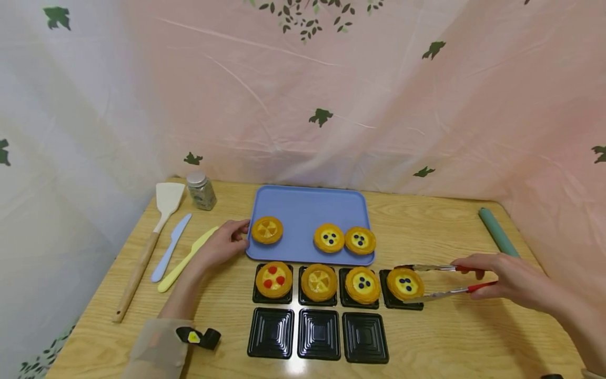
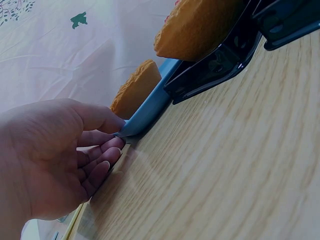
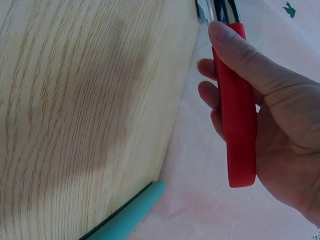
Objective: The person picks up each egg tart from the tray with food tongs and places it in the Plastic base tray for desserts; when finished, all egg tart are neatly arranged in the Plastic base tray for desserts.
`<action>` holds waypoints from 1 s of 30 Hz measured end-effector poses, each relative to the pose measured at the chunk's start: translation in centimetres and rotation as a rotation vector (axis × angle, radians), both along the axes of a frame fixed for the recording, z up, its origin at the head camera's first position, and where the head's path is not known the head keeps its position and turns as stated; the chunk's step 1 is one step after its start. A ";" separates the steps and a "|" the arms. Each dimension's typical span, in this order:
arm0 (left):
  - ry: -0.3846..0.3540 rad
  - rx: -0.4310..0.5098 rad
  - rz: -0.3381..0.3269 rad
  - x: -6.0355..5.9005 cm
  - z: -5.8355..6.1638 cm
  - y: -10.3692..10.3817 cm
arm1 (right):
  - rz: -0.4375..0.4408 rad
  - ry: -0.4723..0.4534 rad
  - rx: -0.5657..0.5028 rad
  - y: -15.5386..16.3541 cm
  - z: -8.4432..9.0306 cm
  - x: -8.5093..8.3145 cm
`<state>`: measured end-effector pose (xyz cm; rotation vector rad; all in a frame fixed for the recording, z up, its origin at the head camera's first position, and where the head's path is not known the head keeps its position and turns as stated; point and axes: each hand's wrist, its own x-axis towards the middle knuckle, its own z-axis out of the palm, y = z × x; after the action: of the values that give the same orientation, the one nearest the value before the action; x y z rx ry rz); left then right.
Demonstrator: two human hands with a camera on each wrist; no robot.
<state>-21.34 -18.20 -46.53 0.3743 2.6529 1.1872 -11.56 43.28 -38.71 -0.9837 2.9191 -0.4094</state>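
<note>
The jar's [image 1: 201,190] label was too small to read. In the right wrist view, the frame's top edge cut off the tongs [image 3: 235,100].

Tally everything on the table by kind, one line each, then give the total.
Tarts: 7
Black trays: 7
Blue tray: 1
Tongs: 1
Wooden spatula: 1
Plastic knives: 2
Glass jar: 1
Green roll: 1
Total: 21
The right hand holds the tongs; the left hand grips the blue tray's corner.
</note>
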 end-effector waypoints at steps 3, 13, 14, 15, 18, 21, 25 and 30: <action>-0.003 0.006 0.002 0.1 0.1 0.0 | 0.001 -0.003 -0.003 0.1 -0.1 0.0; -0.005 0.004 0.007 0.1 0.1 0.0 | 0.004 -0.008 -0.016 0.1 -0.2 0.0; -0.004 0.004 0.006 0.1 0.1 0.0 | 0.004 -0.009 -0.016 0.2 -0.2 0.0; -0.003 0.004 0.006 0.1 0.1 0.0 | 0.004 -0.010 -0.015 0.2 -0.2 0.0; 0.002 0.007 0.004 0.1 0.0 0.0 | 0.004 -0.014 -0.013 0.2 -0.3 0.0; 0.006 0.008 0.003 0.0 0.0 -0.1 | 0.003 -0.019 -0.012 0.2 -0.3 0.0; 0.006 0.011 0.005 0.0 -0.1 -0.1 | -0.002 -0.022 -0.011 0.3 -0.3 0.1; 0.003 0.009 0.004 0.0 -0.1 -0.1 | -0.012 -0.034 -0.001 0.4 -0.2 0.1</action>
<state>-21.36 -18.25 -46.63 0.3733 2.6529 1.2015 -11.43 43.64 -38.95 -0.9496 2.8962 -0.4244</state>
